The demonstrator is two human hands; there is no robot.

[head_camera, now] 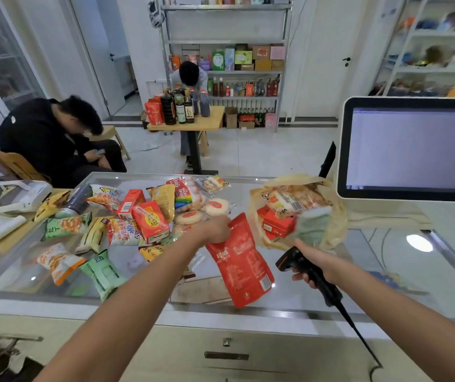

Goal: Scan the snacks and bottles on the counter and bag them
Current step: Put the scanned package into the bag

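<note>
From the head view, the left hand [215,230] reaches forward on an outstretched arm. Its fingers curl round the top edge of one glossy red plastic stand-up pouch [241,267], which hangs tilted over the glass-topped counter [331,296]. The right hand [313,267] grips one black handheld barcode scanner [289,261], whose head is just beside the pouch. Behind them lies one translucent yellowish plastic bag [336,216], open with snacks inside. A heap of snack packets [127,224] covers the counter's left, and one white-framed monitor [413,150] stands at the right. In the tiled shop beyond are two people, one in black [44,133] and one by the shelves [190,78].
</note>
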